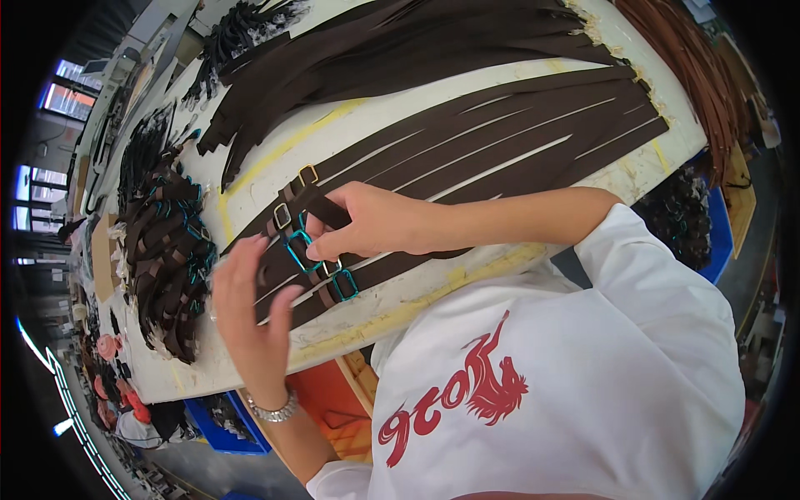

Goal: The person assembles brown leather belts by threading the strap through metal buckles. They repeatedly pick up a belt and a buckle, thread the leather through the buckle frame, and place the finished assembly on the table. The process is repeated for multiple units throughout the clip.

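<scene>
Long dark brown leather straps lie side by side across the table, with buckles at their left ends. My right hand is closed around the end of one dark brown strap, thumb against the fingers. Just beside its fingertips is a teal-covered buckle; another teal buckle lies nearer to me. A gold-toned buckle and a silver-toned buckle sit farther off. My left hand, with a metal band at the wrist, hovers over the strap ends, fingers apart and holding nothing.
Bundled brown straps with teal buckles are heaped on the left of the pale table. Dark leather strips cover its far side. Reddish-brown strips hang at the right. Blue crates stand below the table edge.
</scene>
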Available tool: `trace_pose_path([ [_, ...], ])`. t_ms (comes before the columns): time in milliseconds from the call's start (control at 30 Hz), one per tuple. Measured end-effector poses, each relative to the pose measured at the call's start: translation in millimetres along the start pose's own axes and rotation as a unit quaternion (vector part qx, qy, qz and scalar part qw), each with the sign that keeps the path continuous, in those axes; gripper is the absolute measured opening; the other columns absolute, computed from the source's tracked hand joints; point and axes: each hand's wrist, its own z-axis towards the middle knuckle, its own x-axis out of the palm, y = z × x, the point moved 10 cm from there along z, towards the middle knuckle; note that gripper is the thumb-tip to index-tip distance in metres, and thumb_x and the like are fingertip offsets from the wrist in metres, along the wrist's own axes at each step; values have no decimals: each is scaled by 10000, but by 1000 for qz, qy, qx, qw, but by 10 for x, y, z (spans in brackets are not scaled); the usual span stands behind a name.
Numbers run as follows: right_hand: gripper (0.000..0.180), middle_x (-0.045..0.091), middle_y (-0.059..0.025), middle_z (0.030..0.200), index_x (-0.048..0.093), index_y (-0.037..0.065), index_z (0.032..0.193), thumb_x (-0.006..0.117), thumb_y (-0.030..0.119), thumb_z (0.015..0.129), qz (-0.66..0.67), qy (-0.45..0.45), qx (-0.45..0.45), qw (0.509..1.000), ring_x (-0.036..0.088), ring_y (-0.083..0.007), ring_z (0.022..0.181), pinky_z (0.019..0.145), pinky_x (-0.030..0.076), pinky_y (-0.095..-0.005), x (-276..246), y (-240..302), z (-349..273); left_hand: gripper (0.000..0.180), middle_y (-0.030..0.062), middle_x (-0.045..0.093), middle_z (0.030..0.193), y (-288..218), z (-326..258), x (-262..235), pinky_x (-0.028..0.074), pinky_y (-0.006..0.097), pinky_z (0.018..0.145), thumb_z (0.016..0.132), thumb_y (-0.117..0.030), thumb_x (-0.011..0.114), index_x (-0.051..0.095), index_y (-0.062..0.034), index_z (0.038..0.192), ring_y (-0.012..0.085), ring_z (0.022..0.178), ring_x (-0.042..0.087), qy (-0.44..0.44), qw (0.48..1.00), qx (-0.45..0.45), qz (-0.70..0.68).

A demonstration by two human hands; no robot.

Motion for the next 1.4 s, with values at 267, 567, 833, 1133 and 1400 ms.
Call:
trace_pose_path([
  [267,216,556,65,788,678,75,955,853,193,912,-15,11,-9,1000,429,-32,611,531,317,-238,-80,23,-81,622,114,747,1215,-19,-50,418,541,299,704,794,-11,884,684,-41,1382,173,801,637,-32,991,-71,-110],
  [567,283,515,43,799,637,57,1131,771,280,1021,-13,102,38,994,373,-54,624,519,295,-247,85,-111,-140,578,80,773,1071,-98,-137,425,552,271,706,825,52,830,683,5,1383,112,764,666,-49,991,-51,-114],
  [833,472,587,-25,828,674,-19,1147,463,402,1176,-41,68,-28,996,579,-102,720,661,509,-295,-75,112,-324,605,96,762,1233,-22,-221,283,575,268,748,794,118,793,663,11,1375,119,795,671,-57,979,-98,-170],
  [1133,343,613,-26,788,589,61,1076,491,375,1170,52,190,137,971,440,-53,586,491,367,-243,325,-247,-605,584,127,769,1260,-241,-251,306,584,294,719,751,44,887,725,-19,1309,170,802,699,-39,978,-56,-199],
  [1400,308,635,18,827,701,25,1046,615,312,1122,47,108,116,986,423,-19,627,559,336,-214,251,-307,-633,580,130,787,1221,-114,-427,446,603,312,775,766,50,870,719,-9,1323,181,840,747,-25,962,-104,-252],
])
